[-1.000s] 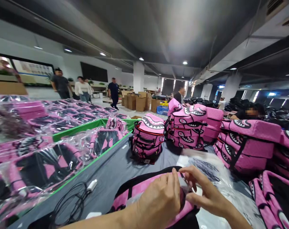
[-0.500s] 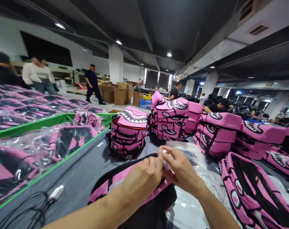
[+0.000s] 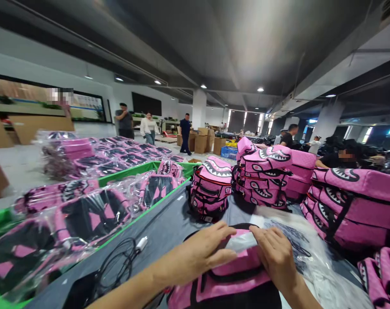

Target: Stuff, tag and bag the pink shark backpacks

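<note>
A pink and black backpack [image 3: 233,281] lies flat in front of me on the grey table [image 3: 162,231]. My left hand [image 3: 201,253] rests on its top, fingers stretched flat. My right hand [image 3: 275,255] lies beside it, fingers flat on the same bag. Between the two hands sits a small clear plastic strip [image 3: 241,242], touched by both sets of fingertips. A clear plastic bag [image 3: 294,249] is spread out just beyond the backpack.
Stacks of pink shark-mouth backpacks [image 3: 265,176] stand ahead and to the right [image 3: 355,201]. Bagged backpacks [image 3: 85,214] fill a green-edged table at left. A black cable with white plug [image 3: 120,262] lies near me. Several people [image 3: 185,133] and cardboard boxes [image 3: 201,143] are farther back.
Both hands went from pinching the small plastic piece together to lying flat on the backpack with fingers spread. The view has swung back to the left.
</note>
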